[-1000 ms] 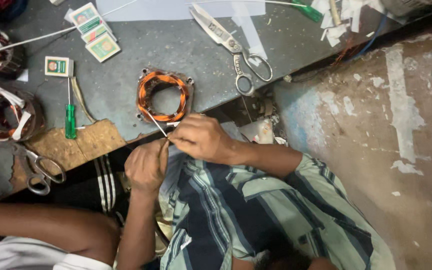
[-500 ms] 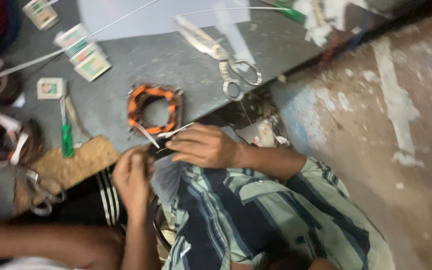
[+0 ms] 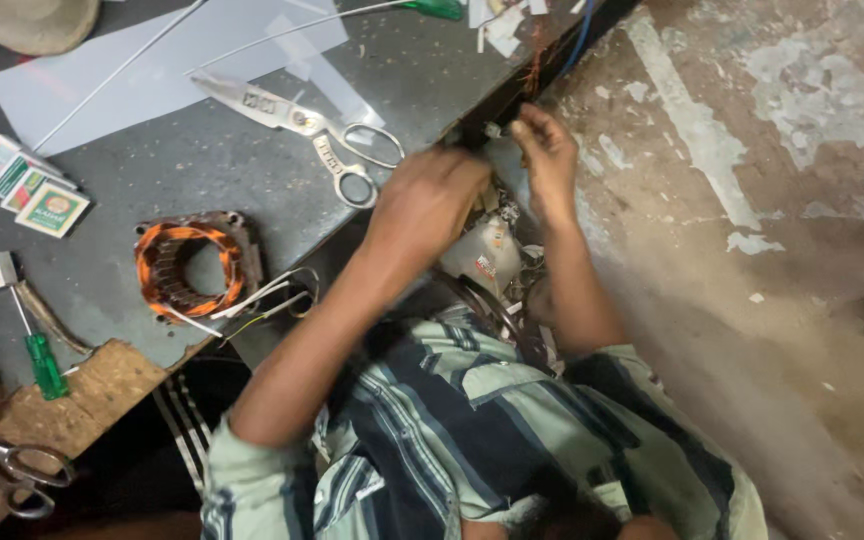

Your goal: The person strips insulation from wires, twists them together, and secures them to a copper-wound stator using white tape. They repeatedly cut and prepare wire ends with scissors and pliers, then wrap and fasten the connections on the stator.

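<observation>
reaching past the table edge (image 3: pixel 472 125), both hands work at a small pale piece (image 3: pixel 493 130): the right hand (image 3: pixel 544 150) pinches it in curled fingers, the left hand (image 3: pixel 430 205) is half closed beside it, its hold hidden. the copper-wound stator (image 3: pixel 192 268) lies on the table, leads loose, apparently unfinished. half a second ago both hands were at its wires, nearer the body.

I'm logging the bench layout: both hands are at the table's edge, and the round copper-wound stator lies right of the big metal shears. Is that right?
Not quite. In the head view, the round copper-wound stator lies left of the big metal shears and nearer the person, not right of them. The rest holds: the left hand and right hand are both at the edge of the dark grey table.
</observation>
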